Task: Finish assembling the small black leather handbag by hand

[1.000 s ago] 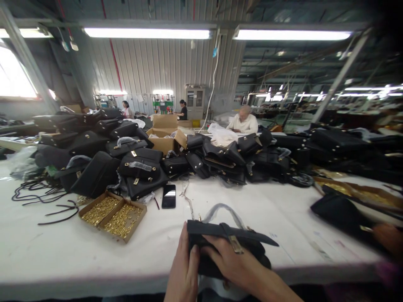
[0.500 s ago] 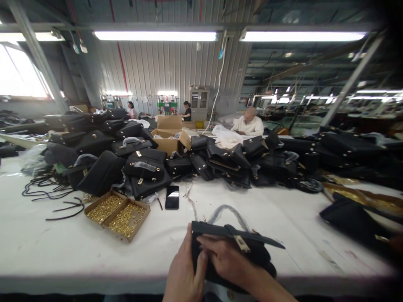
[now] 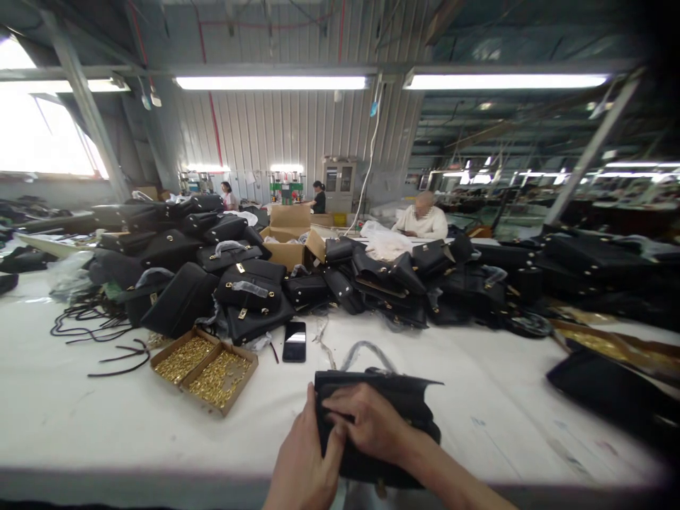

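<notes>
A black handbag (image 3: 382, 464) stands on the white table in front of me, its wrapped handle (image 3: 366, 347) looping up at the far side. The flap (image 3: 393, 384) is raised over the bag's front. My left hand (image 3: 308, 453) grips the bag's left edge, thumb in front and fingers along the side. Across the front reaches my right hand (image 3: 369, 425), its fingers bent together against the bag under the flap, close to my left thumb. Whatever those fingertips hold, if anything, is hidden.
Left of the bag sits a divided cardboard tray (image 3: 248, 382) of small gold fittings. A phone (image 3: 294, 343) lies behind it. Black handbags (image 3: 255, 283) are piled across the back, with an open carton (image 3: 290, 251) among them. A person (image 3: 422, 219) sits beyond the pile.
The bag has tilted and its flap has lifted, so the gold clasp on it no longer shows. Both hands stay at its left edge. My view has tipped slightly upward.
</notes>
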Demonstrator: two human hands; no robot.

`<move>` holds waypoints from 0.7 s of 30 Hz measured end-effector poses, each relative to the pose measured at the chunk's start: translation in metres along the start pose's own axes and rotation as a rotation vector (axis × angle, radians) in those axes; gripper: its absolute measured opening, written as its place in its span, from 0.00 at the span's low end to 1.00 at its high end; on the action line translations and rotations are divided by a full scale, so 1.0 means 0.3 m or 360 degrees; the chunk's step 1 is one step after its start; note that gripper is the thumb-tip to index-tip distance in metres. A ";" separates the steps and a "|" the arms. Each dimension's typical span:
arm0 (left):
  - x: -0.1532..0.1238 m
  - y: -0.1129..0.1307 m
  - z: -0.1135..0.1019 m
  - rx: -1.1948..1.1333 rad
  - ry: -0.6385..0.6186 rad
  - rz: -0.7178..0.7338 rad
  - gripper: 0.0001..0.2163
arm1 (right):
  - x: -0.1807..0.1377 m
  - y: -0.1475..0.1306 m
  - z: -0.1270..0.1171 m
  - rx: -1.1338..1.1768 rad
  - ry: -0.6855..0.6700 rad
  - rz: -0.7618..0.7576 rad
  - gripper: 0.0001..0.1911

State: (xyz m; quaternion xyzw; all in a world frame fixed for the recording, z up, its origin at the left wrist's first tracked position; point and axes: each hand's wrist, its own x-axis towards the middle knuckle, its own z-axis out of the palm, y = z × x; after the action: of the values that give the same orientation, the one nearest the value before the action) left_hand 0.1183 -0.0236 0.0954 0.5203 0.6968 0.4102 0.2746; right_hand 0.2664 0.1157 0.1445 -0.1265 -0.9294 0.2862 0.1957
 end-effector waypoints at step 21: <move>-0.009 0.010 -0.028 -0.0299 -0.0202 -0.0105 0.41 | -0.011 -0.005 0.079 0.0148 0.0000 0.0005 0.09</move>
State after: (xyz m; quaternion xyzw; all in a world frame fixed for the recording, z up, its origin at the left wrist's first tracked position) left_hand 0.1138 -0.0282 0.1024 0.4940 0.6533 0.4307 0.3790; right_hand 0.2590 0.1019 0.1262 -0.1187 -0.9149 0.3294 0.2008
